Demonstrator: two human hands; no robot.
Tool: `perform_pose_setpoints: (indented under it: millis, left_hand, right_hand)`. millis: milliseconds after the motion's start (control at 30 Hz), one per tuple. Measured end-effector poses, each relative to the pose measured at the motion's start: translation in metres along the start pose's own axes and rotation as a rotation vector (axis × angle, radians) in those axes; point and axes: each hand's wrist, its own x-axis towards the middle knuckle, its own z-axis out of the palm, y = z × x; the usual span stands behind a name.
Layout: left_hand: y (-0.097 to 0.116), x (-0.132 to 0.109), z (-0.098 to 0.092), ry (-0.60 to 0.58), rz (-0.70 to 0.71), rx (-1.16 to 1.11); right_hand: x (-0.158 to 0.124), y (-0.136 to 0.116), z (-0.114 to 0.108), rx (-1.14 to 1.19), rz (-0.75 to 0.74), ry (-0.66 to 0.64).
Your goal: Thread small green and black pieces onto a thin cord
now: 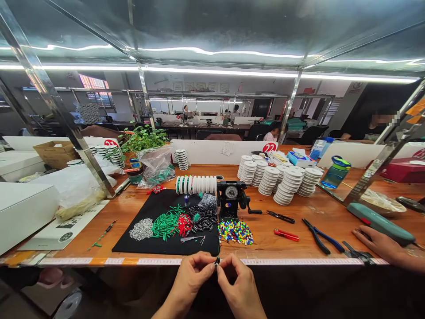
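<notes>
My left hand [190,277] and my right hand [239,283] meet just below the table's front edge, fingers pinched together on a small dark bead piece [217,262] held between them. Right above lies a black mat [133,241] with piles of silver beads [141,229], green tube beads [165,223], red beads [183,224] and black beads [203,217]. A heap of mixed coloured beads [235,231] sits on the wood beside the mat. Behind it stands a black hand-crank winder [232,199] with a row of white spools [195,184].
Stacks of white spools [282,179] stand at the back right. Black cutters [280,216], a red tool [286,235] and blue-handled pliers [321,237] lie right of the beads. Another person's hand [376,243] rests at the right edge by a teal case [380,223]. A potted plant [141,139] and white boxes [23,208] stand left.
</notes>
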Motion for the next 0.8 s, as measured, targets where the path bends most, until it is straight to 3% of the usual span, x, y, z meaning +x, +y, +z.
perform_pose_setpoints:
  millis: [167,433,667,800]
  left_hand:
    - [-0.003,-0.001,0.002,0.067,0.067,0.052]
    - [-0.005,-0.004,0.005,0.119,-0.009,0.053]
    - [-0.008,-0.001,0.002,0.156,0.038,0.041]
    - [-0.004,-0.001,0.003,0.137,0.017,0.028]
  right_hand:
    - [0.001,-0.002,-0.001,0.003,0.008,-0.007]
    - [0.002,0.002,0.002,0.069,0.006,0.047]
    - [0.004,0.002,-0.002,0.194,-0.011,-0.06]
    - [0.004,0.008,-0.005,0.122,-0.044,-0.092]
